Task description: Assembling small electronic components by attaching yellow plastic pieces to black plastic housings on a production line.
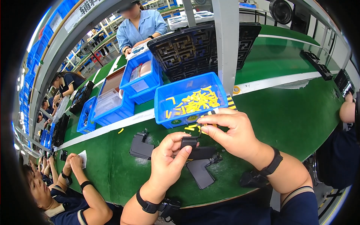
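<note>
My left hand (167, 159) holds a small black rectangular part (189, 142) between thumb and fingers, above the green table (112, 165). Just above its right end, the thumb and forefinger of my right hand (234, 133) are pinched together on a small dark piece (200, 126), too small to name. Flat black L-shaped parts lie on both sides of my left hand: some stacked on the left (141, 147), another on the right (201, 174). Beyond my hands stands a blue bin (161, 99) with many loose yellow strips (198, 101).
Several yellow scraps (190, 128) lie before the bin. More blue bins (112, 114) stand at the far left, and black moulded trays (183, 50) lean behind a grey post (226, 45). Co-workers sit at left and right; another person (140, 28) works across the table.
</note>
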`<state>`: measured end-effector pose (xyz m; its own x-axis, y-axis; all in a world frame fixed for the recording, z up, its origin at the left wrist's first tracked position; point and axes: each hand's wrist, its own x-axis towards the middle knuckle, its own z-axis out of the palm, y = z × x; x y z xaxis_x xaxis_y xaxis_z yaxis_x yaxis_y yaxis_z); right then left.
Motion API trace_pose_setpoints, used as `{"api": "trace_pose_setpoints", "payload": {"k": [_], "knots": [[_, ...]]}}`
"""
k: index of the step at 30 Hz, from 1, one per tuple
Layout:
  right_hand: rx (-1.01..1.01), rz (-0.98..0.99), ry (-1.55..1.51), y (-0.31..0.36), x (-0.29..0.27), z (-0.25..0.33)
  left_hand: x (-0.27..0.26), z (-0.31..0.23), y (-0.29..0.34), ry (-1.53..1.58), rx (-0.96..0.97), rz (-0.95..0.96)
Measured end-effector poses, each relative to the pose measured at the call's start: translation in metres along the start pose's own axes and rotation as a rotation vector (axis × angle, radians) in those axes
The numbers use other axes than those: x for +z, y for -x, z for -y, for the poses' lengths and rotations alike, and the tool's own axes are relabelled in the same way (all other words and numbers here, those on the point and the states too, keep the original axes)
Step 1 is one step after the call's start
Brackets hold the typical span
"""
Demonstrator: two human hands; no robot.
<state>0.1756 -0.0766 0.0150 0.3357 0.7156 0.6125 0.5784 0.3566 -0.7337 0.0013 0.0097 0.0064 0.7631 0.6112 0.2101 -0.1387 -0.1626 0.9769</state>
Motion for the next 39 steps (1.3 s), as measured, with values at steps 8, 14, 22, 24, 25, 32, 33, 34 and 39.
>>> {"api": "trace_pose_setpoints", "payload": {"k": [8, 14, 22, 24, 25, 32, 33, 34, 39], "knots": [[0.03, 0.067, 0.002, 0.002, 0.002, 0.001, 0.002, -0.001, 0.0, 0.103, -0.06, 0.011], [0.045, 0.07, -0.008, 0.003, 0.004, 0.001, 0.003, 0.0, -0.001, 0.155, -0.065, 0.011], [0.02, 0.083, 0.061, 0.006, 0.007, 0.0, -0.004, 0.001, -0.002, 0.104, -0.07, 0.042], [-0.008, 0.099, 0.075, 0.007, 0.005, -0.002, -0.016, 0.0, -0.009, -0.002, -0.071, 0.008], [-0.017, 0.083, 0.11, 0.006, 0.004, -0.001, -0.028, -0.002, -0.013, -0.06, -0.081, -0.034], [0.222, 0.208, 0.126, 0.006, 0.005, 0.011, -0.11, -0.017, -0.02, -0.984, -0.294, -0.394], [0.196, 0.212, 0.09, 0.006, 0.009, 0.016, -0.105, -0.024, -0.009, -1.0, -0.303, -0.423], [0.211, 0.199, 0.115, 0.008, 0.009, 0.008, -0.097, -0.009, -0.016, -1.259, 0.024, -0.444], [0.196, 0.269, -0.028, 0.011, 0.012, 0.006, -0.026, -0.019, -0.014, -0.704, 0.241, -0.037]]}}
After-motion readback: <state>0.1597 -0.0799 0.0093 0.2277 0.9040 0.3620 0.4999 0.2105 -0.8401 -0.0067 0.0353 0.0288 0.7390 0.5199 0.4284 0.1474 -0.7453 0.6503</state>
